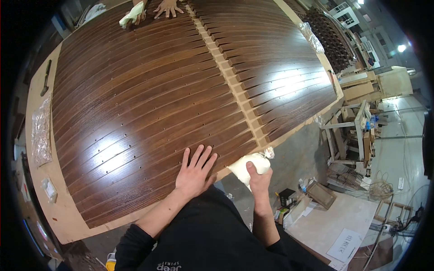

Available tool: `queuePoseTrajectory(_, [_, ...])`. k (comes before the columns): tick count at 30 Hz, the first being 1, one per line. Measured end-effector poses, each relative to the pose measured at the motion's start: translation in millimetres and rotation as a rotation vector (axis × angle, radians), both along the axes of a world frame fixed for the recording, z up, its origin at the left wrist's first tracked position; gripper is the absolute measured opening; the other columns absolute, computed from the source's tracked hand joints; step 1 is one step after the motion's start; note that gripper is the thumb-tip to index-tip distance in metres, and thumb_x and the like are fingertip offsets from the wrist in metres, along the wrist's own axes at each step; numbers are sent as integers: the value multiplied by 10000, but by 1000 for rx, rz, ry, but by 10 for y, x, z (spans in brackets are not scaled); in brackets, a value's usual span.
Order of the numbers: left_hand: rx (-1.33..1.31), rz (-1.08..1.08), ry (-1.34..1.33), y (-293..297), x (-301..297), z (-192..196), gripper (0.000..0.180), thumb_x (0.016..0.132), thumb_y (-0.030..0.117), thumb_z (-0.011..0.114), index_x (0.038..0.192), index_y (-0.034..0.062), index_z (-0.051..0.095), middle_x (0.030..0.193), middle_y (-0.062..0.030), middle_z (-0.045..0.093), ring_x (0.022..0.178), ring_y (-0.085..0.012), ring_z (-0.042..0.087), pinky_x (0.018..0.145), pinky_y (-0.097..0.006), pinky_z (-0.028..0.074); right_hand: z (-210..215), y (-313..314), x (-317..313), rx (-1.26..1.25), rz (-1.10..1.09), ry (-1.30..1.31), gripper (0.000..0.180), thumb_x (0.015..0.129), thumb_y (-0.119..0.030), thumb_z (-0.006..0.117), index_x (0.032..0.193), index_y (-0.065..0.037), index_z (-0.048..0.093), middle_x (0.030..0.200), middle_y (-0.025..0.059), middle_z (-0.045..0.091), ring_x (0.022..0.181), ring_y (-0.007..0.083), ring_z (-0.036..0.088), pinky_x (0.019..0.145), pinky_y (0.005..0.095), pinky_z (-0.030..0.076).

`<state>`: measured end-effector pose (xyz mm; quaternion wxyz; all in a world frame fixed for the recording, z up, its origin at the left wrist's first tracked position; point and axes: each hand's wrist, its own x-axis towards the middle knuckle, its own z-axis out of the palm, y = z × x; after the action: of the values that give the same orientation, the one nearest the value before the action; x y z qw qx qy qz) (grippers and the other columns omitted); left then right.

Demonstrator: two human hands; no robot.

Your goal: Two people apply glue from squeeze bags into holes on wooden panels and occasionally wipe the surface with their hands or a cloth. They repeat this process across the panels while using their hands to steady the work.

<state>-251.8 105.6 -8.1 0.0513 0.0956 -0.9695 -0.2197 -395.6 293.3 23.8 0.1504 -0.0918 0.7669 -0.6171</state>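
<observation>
Workshop clutter and grey floor [304, 156] lie to the right of a pale-edged tabletop [70, 228] covered in dark brown wooden slats [149, 106]. At its near edge, just below the end of a pale notched strip [235, 92], is a cream squeeze bag [244, 166] in the person's right hand [260, 178]. Its crinkled, gathered end points up and to the right, away from the person, with the fuller body spreading down and left; its long axis appears to slant that way. The right hand is closed around the bag, thumb laid along the near side; the other fingers are mostly hidden. The left hand [195, 171] rests palm down on the slats, fingers extended and slightly apart, pointing away from the body. These slats run lengthwise across the view, rising toward the right, while the strip crosses them from near to far. On the left border are a dark-handled tool [45, 77] and a clear plastic packet [41, 131]. At the far edge, a co-worker's hand [167, 8] lies spread beside another cream bag [131, 16], held in their other hand.
</observation>
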Motion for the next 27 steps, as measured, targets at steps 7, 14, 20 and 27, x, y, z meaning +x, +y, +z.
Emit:
queuePoseTrajectory(7, [13, 11, 33, 10, 2, 7, 716, 901, 408, 748, 1518, 124, 520, 1637, -112, 415, 1549, -320, 314, 1272, -602, 174, -64, -18, 12, -8, 13, -11, 309, 887, -126, 848, 1126, 31, 729, 1032, 76, 763, 931, 153, 713, 841, 320, 570])
queuePoseTrajectory(14, [11, 15, 37, 5, -2, 9, 717, 893, 404, 753, 1514, 129, 525, 1633, -113, 421, 1548, -315, 318, 1272, -600, 173, -73, -93, 39, 13, 23, 4, 291, 874, -128, 856, 1089, 33, 742, 993, 72, 773, 904, 144, 716, 827, 312, 572])
queuePoseTrajectory(20, [29, 19, 40, 7, 6, -2, 714, 885, 400, 760, 1508, 136, 533, 1626, -108, 432, 1544, -308, 328, 1273, -599, 177, -40, -110, 82, 111, 62, 78, 365, 838, -160, 888, 1095, 45, 731, 980, 89, 777, 895, 150, 719, 826, 312, 574])
queuePoseTrajectory(27, [38, 16, 29, -6, 3, 7, 715, 890, 400, 755, 1515, 144, 519, 1630, -106, 422, 1549, -306, 318, 1275, -607, 168, 9, 16, 35, 66, -38, 107, 319, 860, -147, 856, 1088, 36, 727, 1006, 85, 762, 914, 164, 715, 845, 333, 573])
